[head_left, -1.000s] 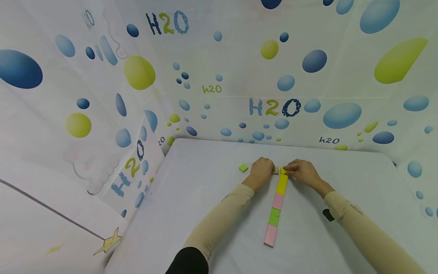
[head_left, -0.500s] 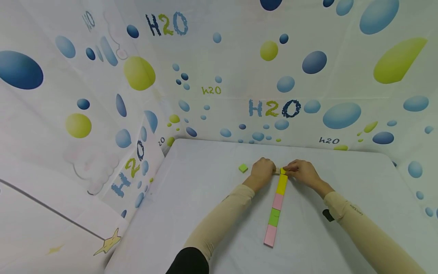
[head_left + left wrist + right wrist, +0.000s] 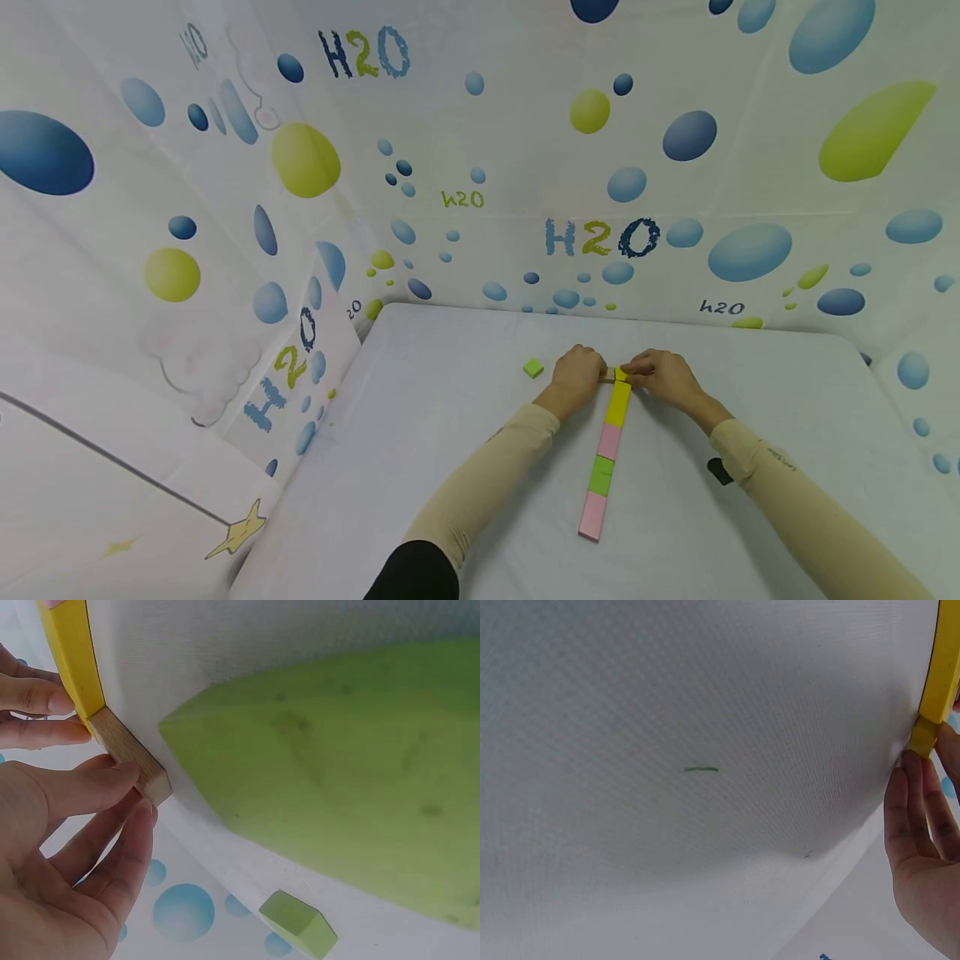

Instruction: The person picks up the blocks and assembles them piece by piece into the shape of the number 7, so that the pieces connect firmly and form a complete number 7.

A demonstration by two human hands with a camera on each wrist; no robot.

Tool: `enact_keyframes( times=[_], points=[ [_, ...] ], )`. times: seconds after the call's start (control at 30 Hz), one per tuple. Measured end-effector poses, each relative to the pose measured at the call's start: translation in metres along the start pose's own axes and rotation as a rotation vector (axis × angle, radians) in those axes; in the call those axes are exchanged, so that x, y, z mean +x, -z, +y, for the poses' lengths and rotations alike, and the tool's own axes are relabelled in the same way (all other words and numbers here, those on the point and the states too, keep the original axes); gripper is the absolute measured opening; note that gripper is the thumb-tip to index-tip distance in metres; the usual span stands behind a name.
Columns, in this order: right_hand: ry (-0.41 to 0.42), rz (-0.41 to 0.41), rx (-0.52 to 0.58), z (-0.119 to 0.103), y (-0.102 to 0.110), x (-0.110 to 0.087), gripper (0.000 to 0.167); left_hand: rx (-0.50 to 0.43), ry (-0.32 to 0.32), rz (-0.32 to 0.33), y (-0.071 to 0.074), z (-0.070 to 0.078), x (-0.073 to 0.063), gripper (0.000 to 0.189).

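My left hand (image 3: 576, 372) pinches a small plain wooden block (image 3: 131, 754) between thumb and fingers. In the left wrist view one end of that block meets the yellow end of a row. Just right of it, my right hand (image 3: 663, 377) pinches a small yellow block (image 3: 924, 737) at the far end of the row. Toward me the row continues with a longer yellow block (image 3: 618, 404), a pink block (image 3: 609, 441), a green block (image 3: 601, 476) and another pink block (image 3: 592, 516). The fingers partly hide the wooden and small yellow blocks.
A small green block (image 3: 533, 367) lies left of my left hand on the white tabletop (image 3: 420, 392). In the left wrist view a large green object (image 3: 330, 780) sits very near the camera. A wall cover (image 3: 517, 150) with printed bubbles stands behind the table.
My left hand has slid slightly right with the wooden block, bringing it against the yellow end of the row. The right hand stays in place on the small yellow block.
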State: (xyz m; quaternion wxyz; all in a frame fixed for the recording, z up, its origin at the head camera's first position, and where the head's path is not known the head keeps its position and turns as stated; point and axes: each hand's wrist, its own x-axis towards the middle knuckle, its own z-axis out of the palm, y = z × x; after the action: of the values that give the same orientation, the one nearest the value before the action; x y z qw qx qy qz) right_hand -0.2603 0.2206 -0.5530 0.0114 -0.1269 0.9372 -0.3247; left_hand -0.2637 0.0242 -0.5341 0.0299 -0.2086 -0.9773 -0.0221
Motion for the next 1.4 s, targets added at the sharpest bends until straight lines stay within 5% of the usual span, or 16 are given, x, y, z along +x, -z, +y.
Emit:
enact_keyframes(
  times=[1.4],
  points=[
    [0.101,0.019,-0.135,-0.014,-0.003,-0.004,0.022,0.017,-0.035,0.019,-0.002,-0.002,-0.005,0.022]
  ],
)
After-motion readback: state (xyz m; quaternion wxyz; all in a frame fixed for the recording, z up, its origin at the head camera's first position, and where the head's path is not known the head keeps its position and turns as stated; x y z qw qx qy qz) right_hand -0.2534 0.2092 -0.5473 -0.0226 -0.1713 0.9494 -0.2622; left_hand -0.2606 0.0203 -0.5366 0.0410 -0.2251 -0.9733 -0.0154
